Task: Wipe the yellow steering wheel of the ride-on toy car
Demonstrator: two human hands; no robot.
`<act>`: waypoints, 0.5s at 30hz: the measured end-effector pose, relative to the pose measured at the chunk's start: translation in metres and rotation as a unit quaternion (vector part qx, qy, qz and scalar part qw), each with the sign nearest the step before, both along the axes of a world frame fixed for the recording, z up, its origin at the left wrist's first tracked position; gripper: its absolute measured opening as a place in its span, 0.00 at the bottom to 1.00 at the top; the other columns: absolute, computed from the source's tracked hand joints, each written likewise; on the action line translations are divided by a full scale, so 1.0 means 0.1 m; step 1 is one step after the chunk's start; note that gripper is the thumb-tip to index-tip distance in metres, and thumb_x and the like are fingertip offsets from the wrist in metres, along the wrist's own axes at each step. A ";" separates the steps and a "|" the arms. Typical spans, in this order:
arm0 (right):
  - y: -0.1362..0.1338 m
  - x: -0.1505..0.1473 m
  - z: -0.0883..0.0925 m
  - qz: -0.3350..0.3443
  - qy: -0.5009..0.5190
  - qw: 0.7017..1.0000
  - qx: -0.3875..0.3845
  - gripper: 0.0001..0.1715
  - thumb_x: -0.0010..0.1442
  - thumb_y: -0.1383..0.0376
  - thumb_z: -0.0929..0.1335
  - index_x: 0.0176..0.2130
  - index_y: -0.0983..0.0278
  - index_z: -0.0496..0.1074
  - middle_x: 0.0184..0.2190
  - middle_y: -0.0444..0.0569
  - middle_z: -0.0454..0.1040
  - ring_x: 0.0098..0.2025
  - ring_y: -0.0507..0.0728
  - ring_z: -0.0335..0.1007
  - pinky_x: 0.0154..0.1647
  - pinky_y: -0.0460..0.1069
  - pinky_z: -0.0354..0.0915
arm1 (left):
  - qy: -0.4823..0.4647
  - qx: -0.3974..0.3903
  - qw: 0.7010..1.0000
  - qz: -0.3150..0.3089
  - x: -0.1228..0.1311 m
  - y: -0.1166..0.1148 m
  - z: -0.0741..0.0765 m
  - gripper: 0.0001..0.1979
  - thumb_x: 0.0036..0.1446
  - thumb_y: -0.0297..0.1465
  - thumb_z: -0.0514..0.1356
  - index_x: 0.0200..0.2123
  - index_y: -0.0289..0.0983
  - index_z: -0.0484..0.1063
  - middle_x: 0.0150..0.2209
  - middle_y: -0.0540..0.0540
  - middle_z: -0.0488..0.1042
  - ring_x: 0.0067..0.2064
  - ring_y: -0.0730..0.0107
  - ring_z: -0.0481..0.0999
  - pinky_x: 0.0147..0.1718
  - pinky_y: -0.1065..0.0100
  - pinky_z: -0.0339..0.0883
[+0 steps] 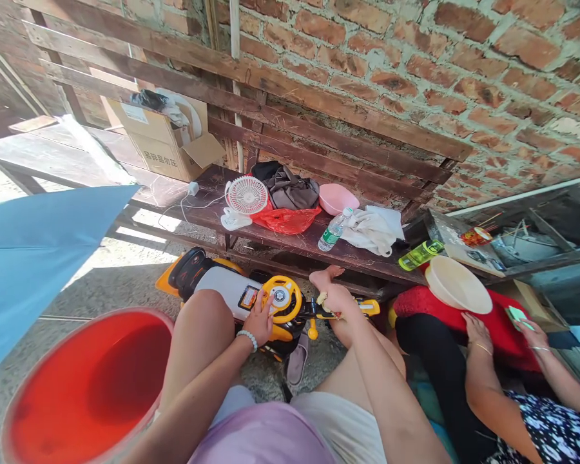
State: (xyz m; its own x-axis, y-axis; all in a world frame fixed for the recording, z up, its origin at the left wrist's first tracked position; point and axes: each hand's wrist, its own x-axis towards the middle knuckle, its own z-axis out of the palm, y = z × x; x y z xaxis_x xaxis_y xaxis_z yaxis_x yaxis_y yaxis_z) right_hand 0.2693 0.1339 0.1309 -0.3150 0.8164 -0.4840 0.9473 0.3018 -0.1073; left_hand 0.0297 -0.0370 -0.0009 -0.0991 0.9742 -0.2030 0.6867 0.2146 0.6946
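A yellow and black toy ride-on car (225, 283) stands between my knees and the bench. My left hand (261, 321) rests on its yellow steering wheel (290, 298), fingers stretched out towards the hub. A pale bead bracelet (248, 338) circles that wrist. My right hand (339, 300) is closed beside the car's yellow end, near a bare foot (325, 277). Something small and pale yellow (321, 299) shows at its fingers; I cannot make out what it is. A grey slipper (298, 362) lies on the ground below the car.
A wooden bench (290, 240) holds a white fan (246, 194), a water bottle (335, 231), a pink bowl (338, 198) and a cardboard box (159, 142). A red tub (87, 386) is left of me. On the right, another person sits with a cream basin (457, 283) and a phone (518, 317).
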 end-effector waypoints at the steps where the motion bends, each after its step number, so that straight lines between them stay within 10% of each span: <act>1: -0.02 -0.03 -0.02 -0.003 0.005 1.000 0.002 0.15 0.52 0.68 0.73 0.41 0.58 0.86 0.39 0.49 0.84 0.43 0.59 0.79 0.41 0.47 0.63 | 0.000 -0.003 1.000 -0.001 -0.01 0.00 0.00 0.37 0.68 0.32 0.54 0.78 0.33 0.53 0.81 0.33 0.31 0.79 0.41 0.49 0.73 0.45 0.54; 15: 0.06 0.85 0.06 -0.059 -0.128 0.981 0.135 0.21 0.67 0.68 0.65 0.53 0.61 0.83 0.52 0.62 0.79 0.56 0.67 0.75 0.55 0.56 0.66 | 0.008 -0.009 1.000 0.001 -0.01 -0.01 0.02 0.37 0.68 0.36 0.56 0.78 0.38 0.55 0.82 0.37 0.35 0.78 0.39 0.54 0.71 0.45 0.58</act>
State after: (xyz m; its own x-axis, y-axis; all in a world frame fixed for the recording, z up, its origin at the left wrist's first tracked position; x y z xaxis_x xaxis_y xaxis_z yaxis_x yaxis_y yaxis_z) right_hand 0.3543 0.1401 0.1374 -0.1077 0.9493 -0.2953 0.9627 0.1738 0.2076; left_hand 0.0285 -0.0378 0.0011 -0.1048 0.9703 -0.2180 0.6973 0.2280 0.6796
